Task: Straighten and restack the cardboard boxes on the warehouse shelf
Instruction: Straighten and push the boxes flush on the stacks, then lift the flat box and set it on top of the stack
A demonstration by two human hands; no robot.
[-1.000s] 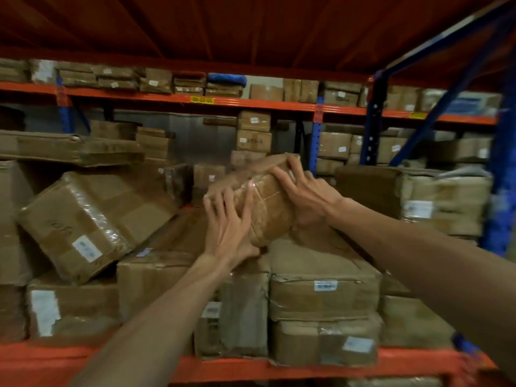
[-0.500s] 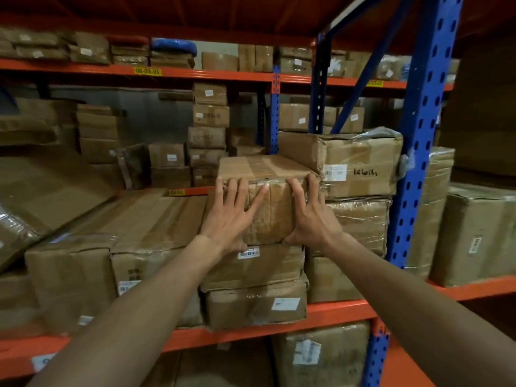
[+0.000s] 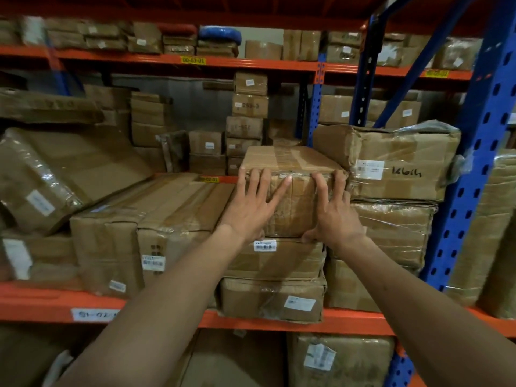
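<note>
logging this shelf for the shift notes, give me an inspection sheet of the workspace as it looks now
surface: orange steel shelf beam, carrying stacked boxes
job's things: taped brown cardboard box sits level on top of a barcode-labelled cardboard box
clutter: plastic-wrapped cardboard box leans tilted at left
hands: left hand and right hand pressed flat against the top box's front, fingers spread
cables: nothing seen
surroundings: blue perforated rack upright; hand-marked cardboard box beside the stack
</note>
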